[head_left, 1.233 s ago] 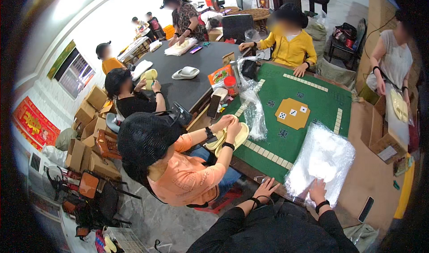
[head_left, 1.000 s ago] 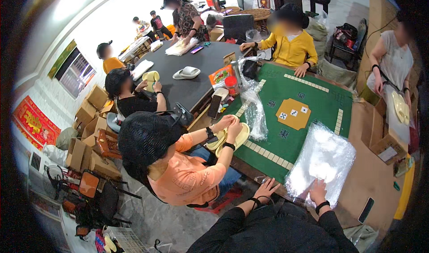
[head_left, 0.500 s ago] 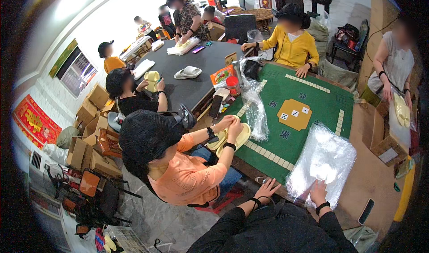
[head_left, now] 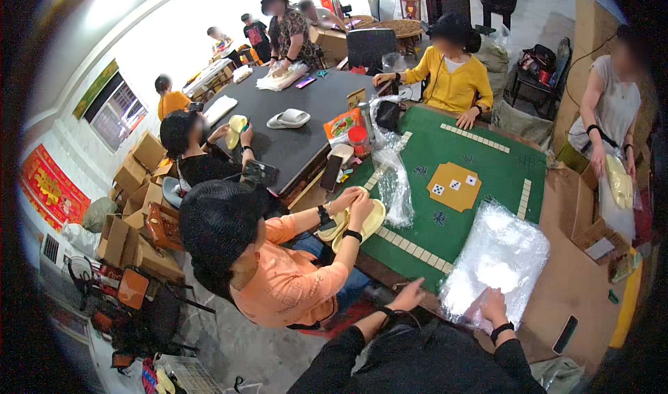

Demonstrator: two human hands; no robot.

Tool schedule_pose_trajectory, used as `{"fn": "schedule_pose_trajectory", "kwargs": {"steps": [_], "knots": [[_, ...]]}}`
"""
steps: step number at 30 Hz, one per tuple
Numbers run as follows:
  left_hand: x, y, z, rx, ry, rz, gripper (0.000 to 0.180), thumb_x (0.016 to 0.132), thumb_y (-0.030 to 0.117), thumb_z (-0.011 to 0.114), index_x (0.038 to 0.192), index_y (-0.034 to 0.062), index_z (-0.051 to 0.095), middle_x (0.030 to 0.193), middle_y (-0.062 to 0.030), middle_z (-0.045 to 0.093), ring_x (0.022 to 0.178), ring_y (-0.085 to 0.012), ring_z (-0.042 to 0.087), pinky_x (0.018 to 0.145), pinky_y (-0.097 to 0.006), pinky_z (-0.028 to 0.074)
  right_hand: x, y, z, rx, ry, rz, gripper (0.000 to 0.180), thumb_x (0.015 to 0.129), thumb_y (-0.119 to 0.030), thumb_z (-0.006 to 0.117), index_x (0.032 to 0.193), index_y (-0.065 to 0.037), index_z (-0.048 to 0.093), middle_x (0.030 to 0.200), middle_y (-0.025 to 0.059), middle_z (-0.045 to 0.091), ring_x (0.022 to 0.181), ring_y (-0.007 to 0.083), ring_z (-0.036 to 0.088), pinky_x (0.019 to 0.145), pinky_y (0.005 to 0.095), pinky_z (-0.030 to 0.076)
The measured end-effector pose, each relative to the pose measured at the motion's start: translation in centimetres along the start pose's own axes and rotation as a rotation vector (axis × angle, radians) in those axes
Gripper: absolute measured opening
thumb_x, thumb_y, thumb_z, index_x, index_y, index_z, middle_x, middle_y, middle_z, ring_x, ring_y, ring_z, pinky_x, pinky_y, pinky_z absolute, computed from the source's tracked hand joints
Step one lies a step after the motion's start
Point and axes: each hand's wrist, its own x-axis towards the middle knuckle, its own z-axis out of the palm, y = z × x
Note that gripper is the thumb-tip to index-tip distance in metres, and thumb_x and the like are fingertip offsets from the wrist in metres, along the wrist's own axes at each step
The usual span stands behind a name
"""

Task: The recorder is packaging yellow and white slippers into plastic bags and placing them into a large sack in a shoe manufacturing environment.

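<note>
Clear plastic bags (head_left: 511, 248) lie in a flat, glossy stack at the near right of the table, covering the near right corner of a green mahjong mat (head_left: 421, 137) and part of the brown tabletop (head_left: 567, 255). Your right hand (head_left: 492, 309) is on the near edge of that stack, fingers touching the plastic; I cannot tell whether they pinch a layer. Your left hand (head_left: 406, 297) is at the table's near edge, just left of the bags, slightly blurred, its fingers loose and released, pointing toward the stack.

Beyond your hands, the mat shows rows of pale tile shapes (head_left: 415, 250) along its sides and three dice faces on a tan panel (head_left: 459, 199). Crumpled plastic wrap (head_left: 395, 192) trails over its left side. Right of your stack, a phone (head_left: 566, 335) lies near the table's edge.

Just left of you, a co-worker in an orange shirt (head_left: 285, 276) holds pale yellow slippers (head_left: 372, 220). Farther left, white slippers (head_left: 289, 118) sit on a dark table (head_left: 327, 91). Across the mat sits a person in yellow (head_left: 456, 81); at far right, another handles yellow slippers in plastic (head_left: 618, 182) above a cardboard box (head_left: 595, 234).
</note>
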Motion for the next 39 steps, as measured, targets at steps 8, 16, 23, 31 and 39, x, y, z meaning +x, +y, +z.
{"fn": "schedule_pose_trajectory", "kwargs": {"steps": [8,16,23,31,39], "knots": [[5.7,-1.3,-5.8,-0.126,0.292,-0.164,0.056,0.081,0.017,0.058,0.128,-0.0027,0.035,0.125,-0.0251,0.042,0.118,-0.0372,0.04,0.1,-0.039,0.032,-1.9,-0.3,-1.5,0.327,0.44,0.0,0.042,0.08,-0.016,0.054,0.119,-0.002,0.047,0.127,0.0215,0.041,0.115,0.0355,0.04,0.095,0.0444,0.033],[11.5,-3.9,-9.1,0.021,0.574,-0.233,0.062,0.077,0.011,0.057,0.129,-0.009,0.028,0.129,-0.0304,0.033,0.121,-0.042,0.032,0.104,-0.041,0.025,-4.9,-2.9,-0.5,0.489,0.491,-0.108,0.034,0.082,-0.014,0.053,0.114,-0.001,0.05,0.123,0.0217,0.045,0.114,0.0369,0.043,0.096,0.0419,0.035],[12.4,-4.9,-9.5,0.202,0.741,-0.378,0.074,0.075,0.013,0.058,0.134,-0.0059,0.018,0.137,-0.0267,0.021,0.127,-0.0428,0.021,0.105,-0.046,0.019,-9.0,-4.9,-0.6,0.49,0.4,-0.058,0.031,0.085,-0.015,0.05,0.113,-0.001,0.051,0.121,0.0208,0.047,0.11,0.0371,0.046,0.093,0.041,0.039],[15.7,-4.8,-14.6,-0.228,0.976,-0.54,0.083,0.08,0.031,0.059,0.136,-0.007,0.011,0.137,-0.0299,0.021,0.126,-0.0389,0.028,0.104,-0.041,0.024,-12.0,-3.0,0.9,0.437,0.431,-0.002,0.029,0.085,-0.012,0.05,0.11,0.002,0.05,0.116,0.0225,0.049,0.104,0.0394,0.048,0.085,0.0432,0.043],[16.1,-13.7,-20.0,-0.695,0.967,-0.547,0.093,0.066,-0.008,0.063,0.139,0.0072,0.007,0.123,-0.016,0.041,0.107,-0.0293,0.046,0.088,-0.038,0.041,-13.5,-1.1,1.7,0.639,0.369,0.051,0.033,0.077,-0.006,0.054,0.109,0.001,0.05,0.111,0.0229,0.05,0.104,0.0394,0.048,0.088,0.0423,0.04]]}}
